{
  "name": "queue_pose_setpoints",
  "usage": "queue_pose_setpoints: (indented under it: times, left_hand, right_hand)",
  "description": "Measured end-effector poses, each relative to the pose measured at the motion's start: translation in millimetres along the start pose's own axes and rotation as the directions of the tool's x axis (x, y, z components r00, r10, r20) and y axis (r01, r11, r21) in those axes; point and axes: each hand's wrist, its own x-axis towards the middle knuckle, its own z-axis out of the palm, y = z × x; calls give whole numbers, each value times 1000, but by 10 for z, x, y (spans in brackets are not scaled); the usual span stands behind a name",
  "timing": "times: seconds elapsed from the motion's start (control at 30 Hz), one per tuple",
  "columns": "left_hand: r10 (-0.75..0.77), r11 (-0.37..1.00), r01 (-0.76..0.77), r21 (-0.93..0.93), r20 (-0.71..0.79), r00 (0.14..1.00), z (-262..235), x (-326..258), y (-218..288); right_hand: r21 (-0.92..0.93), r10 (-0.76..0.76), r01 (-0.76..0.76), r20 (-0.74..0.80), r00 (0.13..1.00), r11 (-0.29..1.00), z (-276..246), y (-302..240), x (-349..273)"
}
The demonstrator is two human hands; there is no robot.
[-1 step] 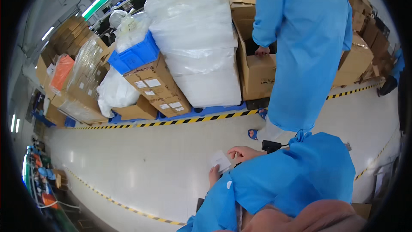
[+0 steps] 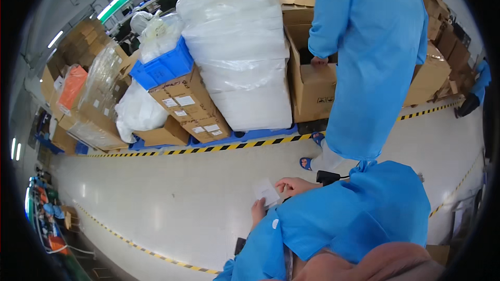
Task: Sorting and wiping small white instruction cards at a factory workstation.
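My left hand (image 2: 258,211) grips a small white sheet of paper (image 2: 266,191) by its lower edge, thumb on top. The sheet is pale, and nothing on it can be made out. Just right of the paper is my right hand (image 2: 296,186), fingers loosely bent and a little apart, with nothing visible in it. A black device (image 2: 328,178) with a cable sits at my right wrist. Both arms are in blue sleeves (image 2: 354,203).
Ahead, a person in a blue gown (image 2: 364,73) rests a hand on an open carton (image 2: 315,86). Left of them stand a tall plastic-wrapped white stack (image 2: 239,62), taped cartons (image 2: 190,104) and a blue crate (image 2: 164,65). Black-and-yellow tape (image 2: 239,144) lines the floor (image 2: 172,177).
The view has shifted very slightly. At the far right edge, another person in blue shows a little more. My hands and the paper keep nearly the same pose.
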Motion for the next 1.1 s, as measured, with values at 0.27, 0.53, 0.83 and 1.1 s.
queue_pose_setpoints:
  times: [0.27,0.53,0.83,1.1]
  left_hand:
    - [-338,792,385,-473,186,923,-579,892,357]
    - [40,934,65,-351,283,958,-356,2032,1001]
    - [259,965,-256,-51,306,916,239,2992,2142]
    - [520,847,-503,-172,464,717,943,3537,2516]
  right_hand:
    - [0,-14,14,-116,993,1000,125,-476,786]
    - [-78,-234,223,-463,855,972,-530,-458,1231]
    - [21,-195,262,-612,767,965,-1834,-542,1597]
    - [141,-75,293,-781,619,946,-2440,-301,1618]
